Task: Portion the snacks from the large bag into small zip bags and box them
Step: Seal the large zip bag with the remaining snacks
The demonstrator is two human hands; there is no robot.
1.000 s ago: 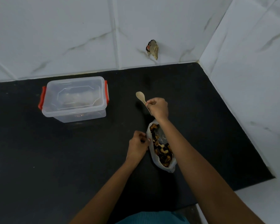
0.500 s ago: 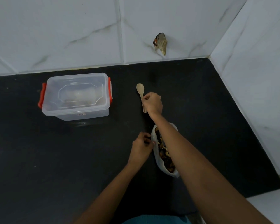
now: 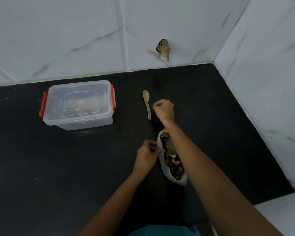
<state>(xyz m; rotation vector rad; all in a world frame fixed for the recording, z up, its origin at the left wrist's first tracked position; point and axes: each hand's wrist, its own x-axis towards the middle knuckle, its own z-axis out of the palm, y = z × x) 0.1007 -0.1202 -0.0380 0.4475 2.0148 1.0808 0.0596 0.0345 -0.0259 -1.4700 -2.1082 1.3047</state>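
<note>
The light is dim, cool and even, with no source in view; the white wall tiles (image 3: 75, 40) at 12 o'clock read grey-blue. The black surface (image 3: 41, 167) swallows detail, apart from a faint sheen just below the clear box (image 3: 78, 106) at 10 o'clock. A soft dark shadow lies beneath the right hand (image 3: 164, 109) near the centre. The plastic of the large bag (image 3: 162, 167) catches a pale gleam. Tile joints and wall edges bow toward 9 and 3 o'clock, and the whole picture is slightly soft.
</note>
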